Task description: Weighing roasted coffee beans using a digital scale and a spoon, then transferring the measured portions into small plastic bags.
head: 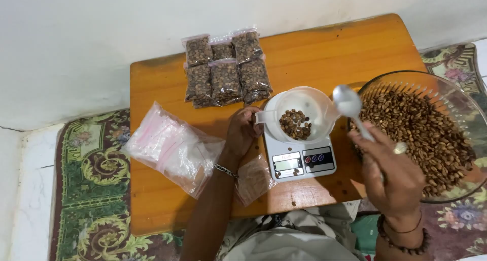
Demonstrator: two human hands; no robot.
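Right hand [393,177] raised, spoon [350,106] over cup [304,109]

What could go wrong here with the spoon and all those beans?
The spoon in the right hand hangs between the glass bowl and the white cup, so beans might drop onto the table. The left hand touches the cup's handle on the scale, which could throw off the weight. The bowl pokes past the table edge and might tip.

Soft, even daylight, faint shadows, sharp focus, slight bending at edges
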